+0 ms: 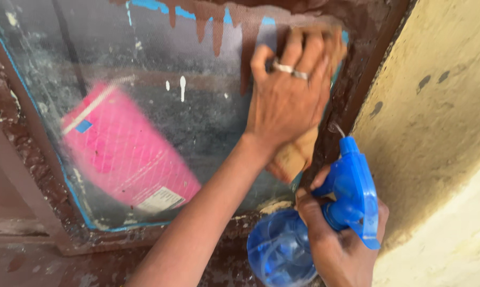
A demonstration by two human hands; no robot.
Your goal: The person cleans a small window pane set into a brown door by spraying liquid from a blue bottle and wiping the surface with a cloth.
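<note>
Left hand [288, 98]: pressed flat against the upper right corner of a glass pane [144, 79], grip closed on a tan cloth [296, 154]. The hand hides most of the cloth; only a blurred upper edge and a lower corner below the wrist show. Two rings sit on the fingers.

Right hand [338, 244]: lower right, just below the left forearm, grip closed around the neck of a blue spray bottle [351, 186]. The nozzle points up toward the pane. The translucent bottle body is cut off by the bottom edge; whether it holds liquid cannot be told.

Glass pane: dusty, streaked, with brown paint drips along the top and blue tape at the edges. A pink packet [126, 151] behind the glass is blurred.

Frame [22, 138]: dark brown, flaking, partly cut off at left.

Wall [436, 106]: yellowish plaster, right of the frame.
</note>
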